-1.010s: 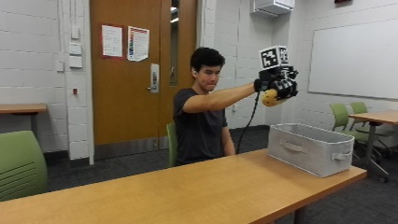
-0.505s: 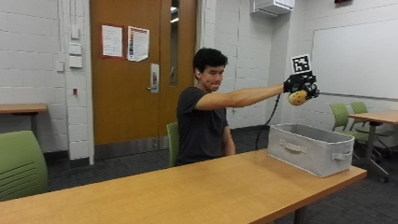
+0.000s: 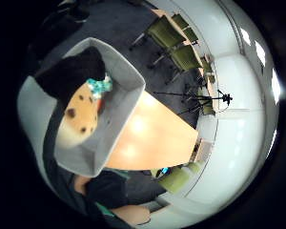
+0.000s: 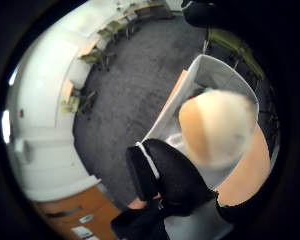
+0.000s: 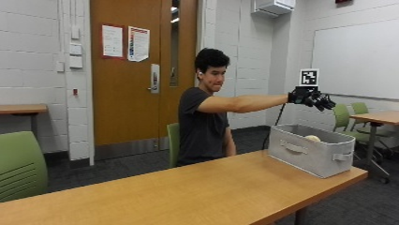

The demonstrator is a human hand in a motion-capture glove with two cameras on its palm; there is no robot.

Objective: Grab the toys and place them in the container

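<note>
The yellow toy [image 5: 312, 138] is now down inside the gray container [image 5: 312, 154], with only its round top showing over the rim. A moment ago the gloved right hand [image 5: 312, 98] was carrying it through the air, off to the side of the container; now the hand is up above the container with nothing in it. Its fingers are spread out and pointing down, so it has let go. In the little finger side palm view the toy [image 3: 81, 114] is tan with dark spots and a bit of teal on it, and it sits against the wall of the container [image 3: 119, 95]. The thumb side palm view shows the same toy as a pale round shape over the open container [image 4: 210, 75], and the black thumb [image 4: 165, 175] is not touching it. So this toy looks done. I can see no other toy on the table [image 5: 187, 192] from here, so the job may be finished, or the rest may be out of sight. The container stands near the end of the table. Green chairs [image 5: 22, 164], another table [image 5: 377, 117], a wooden door [image 5: 137, 70] and a whiteboard [image 5: 355, 61] are around the room. Nothing stands between the hand and the container.
</note>
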